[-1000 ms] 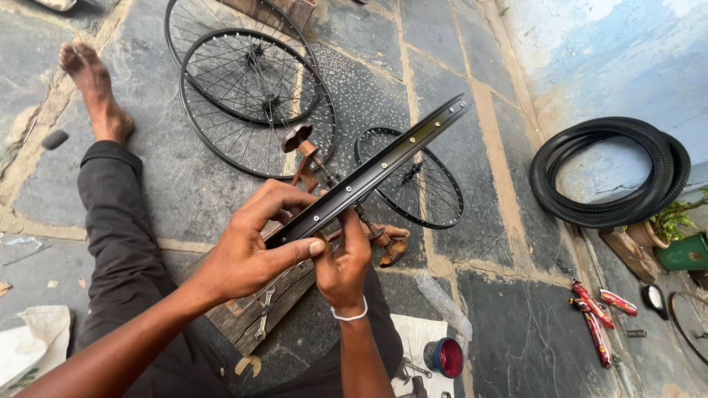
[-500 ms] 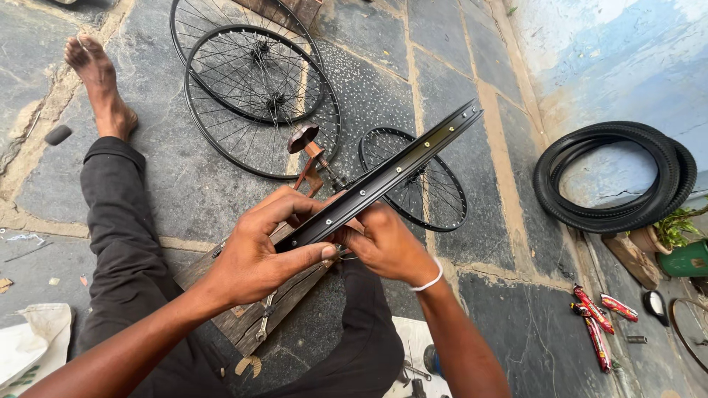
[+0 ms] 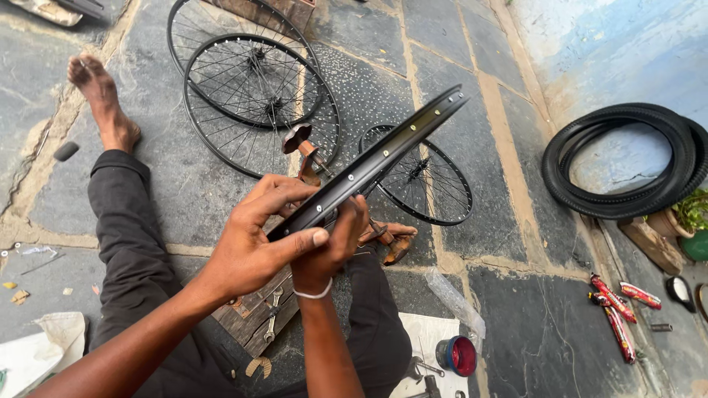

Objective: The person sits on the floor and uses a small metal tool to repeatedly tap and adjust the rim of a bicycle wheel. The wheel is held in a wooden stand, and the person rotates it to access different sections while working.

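Note:
A black bicycle wheel rim [image 3: 391, 151] is seen edge-on, slanting from my hands up to the right, with its spokes and hub [image 3: 420, 171] behind it. My left hand [image 3: 254, 239] grips the rim's near end, thumb along the underside. My right hand [image 3: 332, 247], with a white band on the wrist, presses its fingers against the rim's inner side just beside the left thumb. A rusty metal stand [image 3: 306, 155] rises behind the rim, fixed to a wooden board [image 3: 254, 317] between my legs.
Two spoked wheels [image 3: 258, 96] lie on the stone floor ahead, by my bare left foot [image 3: 103, 99]. Black tyres [image 3: 627, 162] lean at the right wall. Red packets [image 3: 616, 309], a red-lidded tin [image 3: 459, 355], a wrench [image 3: 271, 313] and white cloths [image 3: 37, 354] lie around me.
My right hand has swung back from the rim's right side to under its near end, beside the left thumb. The rim has tilted slightly steeper.

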